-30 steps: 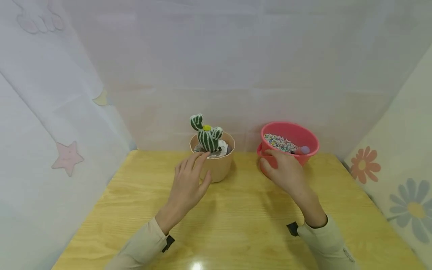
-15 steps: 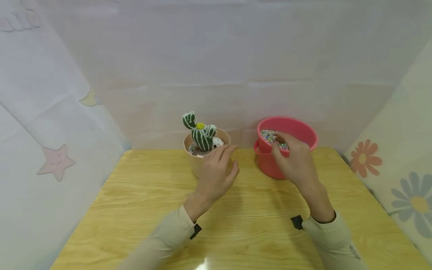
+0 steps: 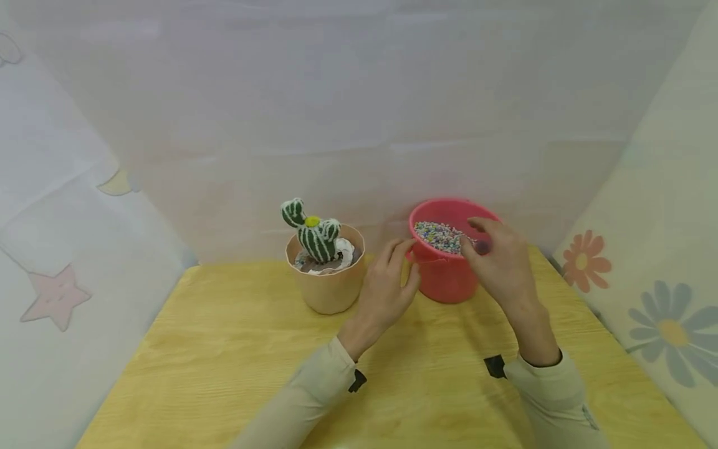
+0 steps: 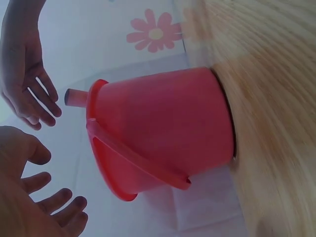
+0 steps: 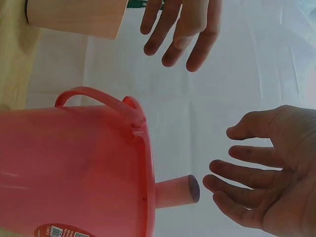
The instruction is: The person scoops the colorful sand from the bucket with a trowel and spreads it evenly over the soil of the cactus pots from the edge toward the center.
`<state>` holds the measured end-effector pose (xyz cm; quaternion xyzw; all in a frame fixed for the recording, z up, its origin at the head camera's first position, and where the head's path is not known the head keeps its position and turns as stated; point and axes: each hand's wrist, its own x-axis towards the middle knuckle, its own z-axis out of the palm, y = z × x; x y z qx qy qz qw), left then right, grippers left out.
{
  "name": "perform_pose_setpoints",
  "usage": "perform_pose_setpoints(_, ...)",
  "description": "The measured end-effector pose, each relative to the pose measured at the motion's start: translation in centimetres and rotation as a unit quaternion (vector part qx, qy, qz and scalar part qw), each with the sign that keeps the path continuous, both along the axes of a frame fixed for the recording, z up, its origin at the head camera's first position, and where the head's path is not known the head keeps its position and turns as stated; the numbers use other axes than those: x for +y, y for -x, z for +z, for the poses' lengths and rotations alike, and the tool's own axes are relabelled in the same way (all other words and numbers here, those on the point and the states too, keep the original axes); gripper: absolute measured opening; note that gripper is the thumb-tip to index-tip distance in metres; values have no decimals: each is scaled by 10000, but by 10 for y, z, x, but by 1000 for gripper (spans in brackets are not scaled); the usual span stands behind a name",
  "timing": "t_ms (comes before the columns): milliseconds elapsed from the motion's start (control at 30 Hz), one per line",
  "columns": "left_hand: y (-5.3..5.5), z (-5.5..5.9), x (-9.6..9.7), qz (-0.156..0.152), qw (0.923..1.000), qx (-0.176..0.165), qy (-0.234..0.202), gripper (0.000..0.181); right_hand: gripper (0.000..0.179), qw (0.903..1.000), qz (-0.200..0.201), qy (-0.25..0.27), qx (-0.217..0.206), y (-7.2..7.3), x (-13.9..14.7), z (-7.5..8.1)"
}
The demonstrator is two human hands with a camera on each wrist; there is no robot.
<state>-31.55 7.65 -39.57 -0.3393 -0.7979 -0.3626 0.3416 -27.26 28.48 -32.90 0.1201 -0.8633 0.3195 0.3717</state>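
Note:
A pink bucket [image 3: 449, 280] stands upright on the table, holding small multicoloured beads [image 3: 439, 236]. A pink cylindrical end [image 5: 175, 191] with a dark purple tip juts above its rim; the rest of that object is hidden inside. My right hand [image 3: 502, 262] hovers over the bucket's right side, fingers relaxed and spread, a small gap from the tip in the right wrist view. My left hand [image 3: 387, 287] is at the bucket's left front, fingers loosely extended and apart from the rim in the left wrist view. Both hands hold nothing.
Left of the bucket stands a beige pot [image 3: 331, 293] with a green-and-white knitted cactus [image 3: 316, 242] and something white inside. The bucket's handle [image 4: 143, 160] hangs down its side. A pale cloth wall [image 3: 269, 106] closes off the back of the wooden table [image 3: 224, 349].
My left hand has moved right, from in front of the pot to the bucket. My right hand has shifted from the bucket's front rim to above its right side. The head view has shifted.

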Motion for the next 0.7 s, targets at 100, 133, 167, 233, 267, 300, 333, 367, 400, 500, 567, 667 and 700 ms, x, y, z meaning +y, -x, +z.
perform_pose_setpoints(100,7,0,8,-35,9986,-505,-150,51,31,10000,-31,-26,-61,4,3,-2)
perform_pose_setpoints(133,9,-1,11,-62,9972,-709,-215,54,31,9999,-31,-15,-108,4,4,-2)
perform_pose_setpoints(167,11,-1,14,-102,9952,-931,-292,56,31,9999,-36,-9,-141,5,5,-2)
perform_pose_setpoints(233,14,-3,18,-146,9885,-1443,-437,59,31,9997,-37,-25,-222,6,6,-3)
perform_pose_setpoints(267,15,-5,19,-173,9849,-1637,-531,60,32,9996,-26,-15,-296,6,6,-4)
perform_pose_setpoints(300,16,-7,20,-198,9811,-1820,-629,61,32,9993,-34,-23,-366,7,6,-5)
perform_pose_setpoints(333,17,-9,22,-212,9775,-1971,-728,61,33,9991,-34,-29,-427,7,7,-6)
perform_pose_setpoints(367,18,-10,23,-235,9739,-2096,-843,61,34,9988,-53,-43,-493,8,7,-6)
perform_pose_setpoints(400,20,-11,25,-271,9697,-2223,-982,61,34,9984,-73,-60,-558,8,8,-7)
perform_pose_setpoints(500,27,-10,32,-399,9552,-2531,-1483,60,37,9972,-163,-99,-721,8,9,-7)
perform_pose_setpoints(567,32,-7,37,-467,9417,-2763,-1863,61,39,9963,-218,-123,-827,9,11,-6)
perform_pose_setpoints(667,41,-1,43,-513,9226,-3070,-2277,64,41,9946,-255,-163,-989,11,13,-6)
perform_pose_setpoints(700,42,1,44,-528,9179,-3145,-2362,65,41,9940,-250,-163,-1057,12,14,-5)
